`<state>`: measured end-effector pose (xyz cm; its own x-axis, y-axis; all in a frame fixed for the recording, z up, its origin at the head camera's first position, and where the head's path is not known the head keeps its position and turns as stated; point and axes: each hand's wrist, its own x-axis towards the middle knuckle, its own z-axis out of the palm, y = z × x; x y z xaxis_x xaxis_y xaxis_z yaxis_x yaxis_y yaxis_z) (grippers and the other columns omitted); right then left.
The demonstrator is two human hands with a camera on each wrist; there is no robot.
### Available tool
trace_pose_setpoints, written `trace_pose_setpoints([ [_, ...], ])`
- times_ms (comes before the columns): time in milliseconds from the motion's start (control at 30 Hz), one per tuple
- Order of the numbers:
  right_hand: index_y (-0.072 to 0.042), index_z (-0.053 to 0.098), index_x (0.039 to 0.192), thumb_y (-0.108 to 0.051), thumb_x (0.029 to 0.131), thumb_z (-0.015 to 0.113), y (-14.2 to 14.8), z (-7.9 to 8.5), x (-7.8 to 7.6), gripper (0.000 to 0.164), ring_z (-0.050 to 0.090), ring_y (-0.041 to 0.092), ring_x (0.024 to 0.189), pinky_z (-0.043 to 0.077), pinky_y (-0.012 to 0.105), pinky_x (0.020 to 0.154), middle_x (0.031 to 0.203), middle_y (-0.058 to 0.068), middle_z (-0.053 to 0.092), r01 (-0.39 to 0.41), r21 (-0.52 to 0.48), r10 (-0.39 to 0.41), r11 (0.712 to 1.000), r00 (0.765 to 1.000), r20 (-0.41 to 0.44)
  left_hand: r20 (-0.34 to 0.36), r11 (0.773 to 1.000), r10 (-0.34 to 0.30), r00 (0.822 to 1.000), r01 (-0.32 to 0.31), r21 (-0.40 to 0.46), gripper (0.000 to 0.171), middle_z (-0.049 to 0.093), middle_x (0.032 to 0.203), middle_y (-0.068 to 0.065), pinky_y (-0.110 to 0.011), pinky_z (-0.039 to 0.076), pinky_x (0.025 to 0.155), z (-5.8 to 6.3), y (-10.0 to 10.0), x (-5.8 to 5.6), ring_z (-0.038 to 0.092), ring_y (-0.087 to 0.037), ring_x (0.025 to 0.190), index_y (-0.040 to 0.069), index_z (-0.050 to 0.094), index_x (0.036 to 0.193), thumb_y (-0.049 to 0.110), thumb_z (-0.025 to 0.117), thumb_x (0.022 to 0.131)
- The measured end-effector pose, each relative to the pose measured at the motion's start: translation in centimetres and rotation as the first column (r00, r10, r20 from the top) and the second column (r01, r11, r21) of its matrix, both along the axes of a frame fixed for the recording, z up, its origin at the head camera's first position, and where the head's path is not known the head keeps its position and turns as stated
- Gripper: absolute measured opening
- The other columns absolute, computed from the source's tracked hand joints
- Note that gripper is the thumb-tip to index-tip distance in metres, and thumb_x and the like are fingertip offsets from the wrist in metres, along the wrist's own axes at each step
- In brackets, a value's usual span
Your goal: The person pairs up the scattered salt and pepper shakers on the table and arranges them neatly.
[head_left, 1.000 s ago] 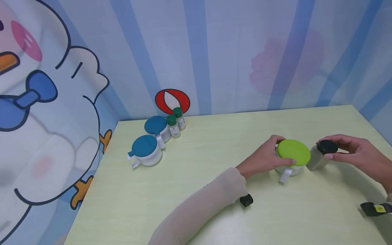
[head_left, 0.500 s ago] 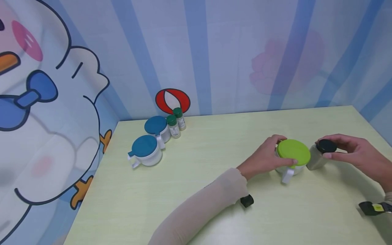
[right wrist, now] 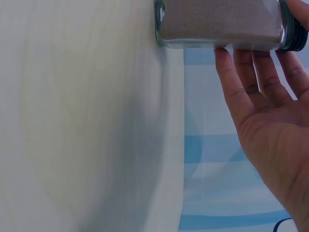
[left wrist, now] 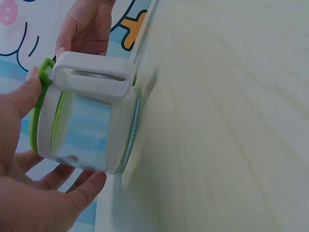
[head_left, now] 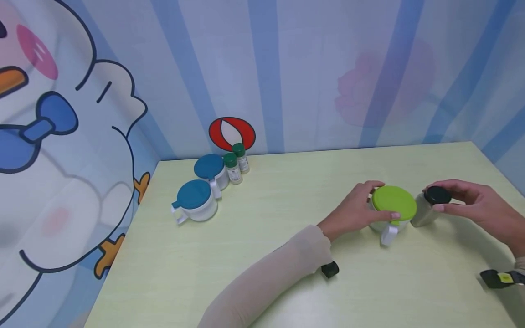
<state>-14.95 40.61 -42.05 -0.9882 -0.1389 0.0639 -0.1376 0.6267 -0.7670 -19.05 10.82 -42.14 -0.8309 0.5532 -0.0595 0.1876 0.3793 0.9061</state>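
Toward the right of the table in the head view, my left hand (head_left: 354, 210) grips a clear glass seasoning jar with a bright green lid (head_left: 394, 203), thumb and fingers on opposite sides near its top. Its white handle (left wrist: 94, 73) faces toward me. Right beside it, a square glass jar (head_left: 424, 213) with a black screw cap stands upright, held between the thumb and fingers of my right hand (head_left: 486, 207). Grey-brown powder (right wrist: 222, 20) fills this jar in the right wrist view, where the fingers rest along its side.
At the back left of the table (head_left: 262, 255) stand two white pots with blue lids, one nearer (head_left: 194, 195) and one farther (head_left: 210, 166). Two small green-capped bottles, one in front (head_left: 234, 174) and one behind (head_left: 244, 164), stand beside them. A patterned curtain (head_left: 303, 82) borders the back edge.
The green-lidded jar has turned slightly in my left hand, its white handle swinging a little to the right. My right hand and the black-capped jar have barely moved.
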Motion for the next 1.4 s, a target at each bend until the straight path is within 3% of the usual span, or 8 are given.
trace_pose_setpoints([
  [267,-0.009,0.058,0.138,-0.019,0.097,0.071,0.17,-0.09,0.21,0.044,0.051,-0.015,0.11,0.045,0.008,0.078,0.122,-0.023,0.06,0.013,0.009,-0.013,1.0,1.0,0.012,-0.039,0.995,-0.088,0.995,0.086,-0.055,0.078,0.039,0.152,0.015,-0.022,0.044,0.104,-0.2,-0.22,-0.28,0.045,-0.001,0.13,0.028,0.035,0.156,0.04,0.076,0.091],
  [533,-0.008,0.059,0.137,-0.017,0.097,0.071,0.24,-0.16,0.24,0.043,0.052,-0.016,0.111,0.047,0.008,0.078,0.123,-0.023,0.061,0.009,-0.008,-0.009,1.0,1.0,0.011,-0.09,0.98,-0.162,0.983,0.15,-0.131,0.082,0.035,0.159,0.011,-0.024,0.033,0.116,-0.08,-0.38,-0.49,0.033,-0.002,0.145,0.021,0.029,0.159,0.031,0.076,0.092],
  [867,-0.007,0.059,0.137,-0.015,0.096,0.071,0.15,-0.36,0.09,0.043,0.053,-0.016,0.11,0.049,0.008,0.078,0.124,-0.023,0.06,-0.002,-0.017,0.002,1.0,1.0,-0.01,-0.032,0.985,-0.161,0.986,0.158,-0.074,0.091,0.03,0.16,0.015,-0.026,0.032,0.117,-0.44,-0.04,-0.7,0.031,0.0,0.145,0.026,0.025,0.16,0.029,0.081,0.088],
  [1200,-0.008,0.058,0.138,-0.016,0.096,0.071,0.13,-0.46,-0.05,0.044,0.052,-0.018,0.11,0.05,0.01,0.078,0.125,-0.024,0.059,-0.007,-0.011,0.006,1.0,1.0,-0.013,-0.089,0.979,-0.146,0.985,0.131,-0.157,0.09,0.04,0.145,0.011,-0.023,0.04,0.109,-0.27,0.08,-0.7,0.04,0.0,0.128,0.027,0.034,0.156,0.036,0.086,0.082],
  [1400,-0.008,0.058,0.138,-0.016,0.097,0.07,0.07,-0.36,-0.06,0.044,0.051,-0.018,0.111,0.051,0.01,0.078,0.125,-0.023,0.058,-0.011,-0.004,0.011,1.0,1.0,-0.017,-0.065,0.984,-0.146,0.987,0.138,-0.115,0.087,0.04,0.146,0.012,-0.02,0.039,0.109,-0.08,0.12,-0.77,0.041,0.001,0.131,0.023,0.036,0.154,0.031,0.086,0.083],
])
